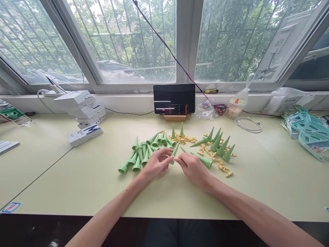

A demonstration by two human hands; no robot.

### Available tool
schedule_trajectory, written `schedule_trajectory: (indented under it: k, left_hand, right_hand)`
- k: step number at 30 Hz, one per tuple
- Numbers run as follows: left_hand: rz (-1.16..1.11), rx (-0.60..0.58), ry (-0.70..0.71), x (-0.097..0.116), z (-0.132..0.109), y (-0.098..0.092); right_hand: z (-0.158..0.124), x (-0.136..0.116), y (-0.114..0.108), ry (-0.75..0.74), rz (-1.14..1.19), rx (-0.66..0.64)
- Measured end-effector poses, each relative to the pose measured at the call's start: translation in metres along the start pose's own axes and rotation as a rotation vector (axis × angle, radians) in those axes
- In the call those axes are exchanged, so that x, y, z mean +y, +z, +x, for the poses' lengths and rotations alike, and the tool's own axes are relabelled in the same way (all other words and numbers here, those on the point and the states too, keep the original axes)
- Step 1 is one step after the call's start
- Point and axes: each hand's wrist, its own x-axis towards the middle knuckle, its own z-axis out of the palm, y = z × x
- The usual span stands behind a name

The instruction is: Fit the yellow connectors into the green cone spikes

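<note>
Near the middle of the table, my left hand [159, 162] grips a green plastic cone spike [175, 150], its pointed end up and leaning right. The fingertips of my right hand [193, 168] are pinched against the spike's lower side, on what looks like a small yellow plastic piece, mostly hidden by the fingers. Many green spikes [139, 152] lie or stand in a heap to the left of my left hand. Beyond my right hand stand several more spikes [217, 142], some with yellow parts showing at the side. Loose yellow plastic pieces [183, 139] are scattered behind and to the right.
A dark tablet [174, 94] and a phone [176, 109] on a cardboard stand face me. White boxes [86, 135] are stacked at left. At right are a bagged cup [238, 104], a white cable [248, 124] and turquoise plastic items [311, 132] in clear wrapping.
</note>
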Motion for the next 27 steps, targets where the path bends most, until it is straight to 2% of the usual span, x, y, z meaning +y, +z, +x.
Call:
schedule_trajectory:
  k: [11, 17, 22, 27]
  left_hand:
    - [-0.002, -0.032, 0.07, -0.0063, 0.0023, -0.0006]
    - [-0.029, -0.078, 0.111, -0.0028, 0.002, 0.0012]
    - [0.006, -0.068, 0.109, -0.0062, 0.0014, 0.0009]
    - [0.062, -0.134, 0.111, -0.0048, -0.0017, 0.0006]
  right_hand:
    - [-0.0004, -0.0042, 0.0008, 0.026, -0.016, -0.031]
    - [-0.0006, -0.0038, 0.002, 0.049, 0.029, -0.027]
    - [-0.0001, -0.0025, 0.0016, 0.068, 0.063, -0.021]
    - [0.0009, -0.0044, 0.0005, 0.067, 0.106, -0.03]
